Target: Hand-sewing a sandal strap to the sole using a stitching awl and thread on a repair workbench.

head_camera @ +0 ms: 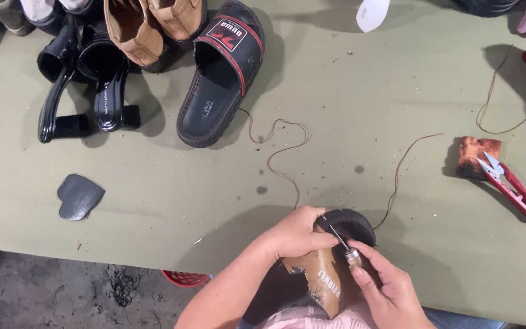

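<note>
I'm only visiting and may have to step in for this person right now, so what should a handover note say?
Left hand: grips the black shoe, holding its tan insole steady.
Right hand: fingers hold a stitching awl, its needle at the shoe's rim.
Brown thread runs from the shoe across the green table.
Red thread snips lie to the right.
Done: cannot tell how much is stitched.
Left: probably more sewing, then trimming the thread.

Glossy black heeled sandals (77, 91); matt olive cloth table cover (348, 122); metal awl needle (338, 237).
</note>
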